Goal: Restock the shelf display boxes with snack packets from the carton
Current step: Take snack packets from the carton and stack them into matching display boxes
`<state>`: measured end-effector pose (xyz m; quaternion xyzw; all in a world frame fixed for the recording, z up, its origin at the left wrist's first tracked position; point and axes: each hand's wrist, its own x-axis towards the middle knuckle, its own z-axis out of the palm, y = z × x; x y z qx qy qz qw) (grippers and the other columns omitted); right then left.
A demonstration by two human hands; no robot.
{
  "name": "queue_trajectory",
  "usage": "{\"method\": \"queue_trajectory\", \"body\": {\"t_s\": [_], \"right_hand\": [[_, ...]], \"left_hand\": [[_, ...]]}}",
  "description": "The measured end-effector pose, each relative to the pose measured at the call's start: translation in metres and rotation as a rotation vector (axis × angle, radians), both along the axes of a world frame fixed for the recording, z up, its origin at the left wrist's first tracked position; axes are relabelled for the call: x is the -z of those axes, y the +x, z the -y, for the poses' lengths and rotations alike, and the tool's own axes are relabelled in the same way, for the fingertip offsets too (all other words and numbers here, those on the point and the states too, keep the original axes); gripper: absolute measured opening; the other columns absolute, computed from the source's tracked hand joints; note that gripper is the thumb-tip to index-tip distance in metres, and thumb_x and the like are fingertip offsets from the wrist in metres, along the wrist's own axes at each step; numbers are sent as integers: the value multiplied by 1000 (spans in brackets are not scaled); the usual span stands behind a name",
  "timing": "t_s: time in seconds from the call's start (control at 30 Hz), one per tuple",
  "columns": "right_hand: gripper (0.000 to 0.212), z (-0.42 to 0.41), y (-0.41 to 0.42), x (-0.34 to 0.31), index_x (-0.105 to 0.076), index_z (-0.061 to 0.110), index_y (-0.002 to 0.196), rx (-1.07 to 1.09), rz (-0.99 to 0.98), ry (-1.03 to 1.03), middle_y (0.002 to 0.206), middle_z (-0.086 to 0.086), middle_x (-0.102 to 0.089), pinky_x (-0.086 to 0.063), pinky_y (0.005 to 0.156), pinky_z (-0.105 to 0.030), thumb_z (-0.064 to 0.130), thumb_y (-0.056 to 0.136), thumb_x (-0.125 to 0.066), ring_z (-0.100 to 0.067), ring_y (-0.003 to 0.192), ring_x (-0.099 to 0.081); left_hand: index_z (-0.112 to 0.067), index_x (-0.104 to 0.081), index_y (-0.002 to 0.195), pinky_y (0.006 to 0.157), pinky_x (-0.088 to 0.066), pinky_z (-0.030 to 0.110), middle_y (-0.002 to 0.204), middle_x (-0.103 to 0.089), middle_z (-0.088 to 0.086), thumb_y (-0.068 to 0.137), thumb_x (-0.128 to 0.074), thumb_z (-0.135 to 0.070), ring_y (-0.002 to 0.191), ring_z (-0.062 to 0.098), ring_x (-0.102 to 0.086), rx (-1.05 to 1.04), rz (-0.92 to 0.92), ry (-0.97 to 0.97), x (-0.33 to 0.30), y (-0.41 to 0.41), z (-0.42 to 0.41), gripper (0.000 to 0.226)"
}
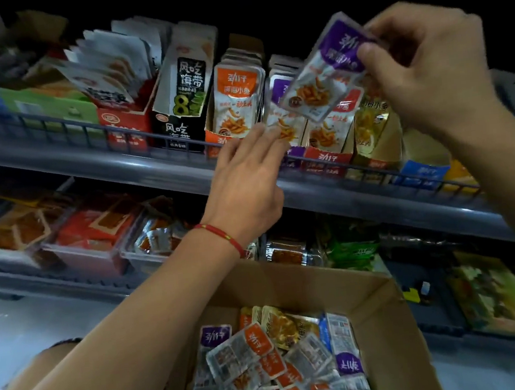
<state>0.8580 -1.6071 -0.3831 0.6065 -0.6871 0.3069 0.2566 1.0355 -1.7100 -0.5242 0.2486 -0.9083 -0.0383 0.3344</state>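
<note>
Snack packets are still filling the carton (385, 305) at six o'clock, so restocking looks far from done. Right hand (420, 63) is pinching a purple packet (323, 73) at one o'clock above the purple display box (294, 152); left hand (247, 170), fingers straight, is touching the front packet there.

Two hands (248, 176), one carton (385, 302) of many loose packets, two shelves (152, 171), one red wrist string (222, 235)

Held packet (325, 70): purple top band, white lettering, silver-white body, orange snack print. Display box (227, 134): orange, its packets orange-topped and white. Neighbouring tall box (178, 117): black, white characters, green print. Carton (380, 318): plain brown. Wrist cord (222, 235): red. Shelf rail (62, 132): dark grey.
</note>
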Motion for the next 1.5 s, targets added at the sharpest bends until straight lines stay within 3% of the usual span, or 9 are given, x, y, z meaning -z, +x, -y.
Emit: {"method": "queue_trajectory", "body": {"t_s": [0.1,0.23,0.47,0.7,1.07,1.17,1.27,1.37,1.5], "right_hand": [[33,21,3,0,-64,12,127,11,-78,63,122,-10,-69,-49,83,-27,33,103,-55,-16,106,-62],[31,46,5,9,-64,17,124,45,-153,135,118,-10,-70,-57,81,-44,36,102,-55,-27,105,-66],[23,71,2,38,-64,23,120,144,-185,265,110,-9,-70,-56,72,-42,34,101,-57,-30,98,-66],[26,74,3,40,-64,19,121,223,-174,147,124,-7,-60,-40,72,-33,31,98,-65,-27,106,-60],[29,69,3,41,-61,19,124,198,-185,95,127,-6,-59,-40,72,-32,32,98,-63,-26,106,-61],[28,58,2,42,-60,21,124,169,-177,61,127,-4,-59,-48,75,-37,33,98,-61,-25,107,-61],[26,31,3,52,-61,20,118,97,-146,12,119,-3,-61,-53,80,-44,36,98,-57,-23,104,-60],[23,-6,8,74,-64,17,109,25,-52,-16,108,-1,-65,-49,77,-35,35,100,-54,-11,89,-56],[15,-60,8,129,-64,20,105,-19,136,102,99,10,-60,-47,71,-30,33,99,-57,-7,79,-55]], "left_hand": [[-14,-48,140,119,-17,61,146,-51,4,76,-63,-6,145,24,-36,-9,60,-34,2,-3,0,67],[-13,-48,140,117,-18,66,143,-51,4,74,-64,-8,141,24,-39,-26,35,-22,3,-3,-2,68],[-14,-48,140,117,-19,65,147,-46,4,76,-61,-9,145,23,-32,-7,37,25,3,-2,-3,65],[-15,-49,138,118,-18,64,150,-43,2,78,-63,-10,147,22,-28,-2,49,46,3,-1,-4,62],[-15,-49,140,118,-20,64,158,-36,3,78,-65,-6,151,23,-23,12,39,56,5,3,-7,65],[-16,-49,141,119,-23,60,159,-35,3,78,-66,-6,151,23,-24,28,30,44,8,8,-10,66],[-10,-59,130,116,-34,52,147,-51,9,78,-62,-1,141,29,-41,81,-37,4,13,13,-16,53],[-8,-67,116,106,-45,41,125,-65,9,80,-59,-1,121,27,-55,155,-64,-27,26,18,-29,38],[-15,-71,107,89,-54,37,111,-69,4,81,-62,-11,106,23,-60,232,109,116,61,20,-50,28]]}}
